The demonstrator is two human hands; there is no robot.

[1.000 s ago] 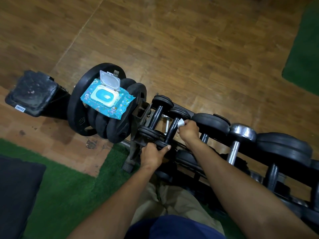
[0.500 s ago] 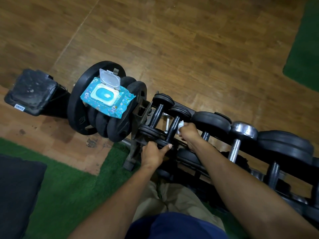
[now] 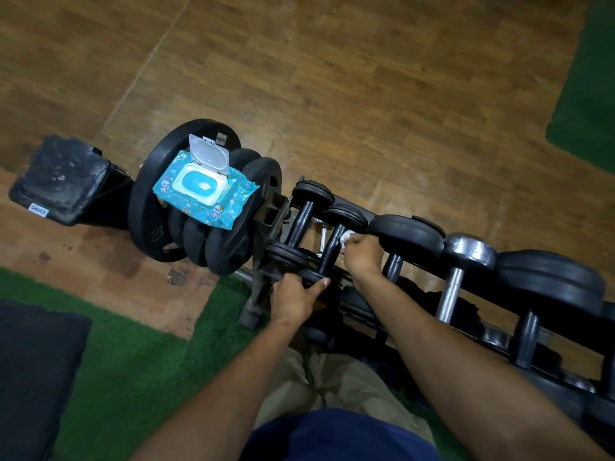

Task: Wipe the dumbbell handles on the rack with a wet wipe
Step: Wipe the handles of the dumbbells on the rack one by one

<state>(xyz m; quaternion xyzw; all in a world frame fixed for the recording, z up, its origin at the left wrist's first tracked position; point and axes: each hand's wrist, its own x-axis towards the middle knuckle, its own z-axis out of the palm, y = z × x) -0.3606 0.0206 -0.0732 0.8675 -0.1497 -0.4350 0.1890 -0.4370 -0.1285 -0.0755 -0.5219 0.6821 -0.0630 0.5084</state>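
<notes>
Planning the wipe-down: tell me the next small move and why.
Probably slide the right hand with the wet wipe down the second dumbbell's handle toward the left hand: the wipe sits at the handle's top, and the left hand steadies the near end.

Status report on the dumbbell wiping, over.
Right hand pinches wet wipe against second dumbbell's handle. Left hand grips that dumbbell's near end. Nothing in the way.

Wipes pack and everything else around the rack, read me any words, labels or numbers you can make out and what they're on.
"99% PURE WATER BABY WIPES", first digits blurred: blue wipes pack.
White tag on the black pad: too blurred to read.
Raised marking on the big weight plate: unreadable.
</notes>
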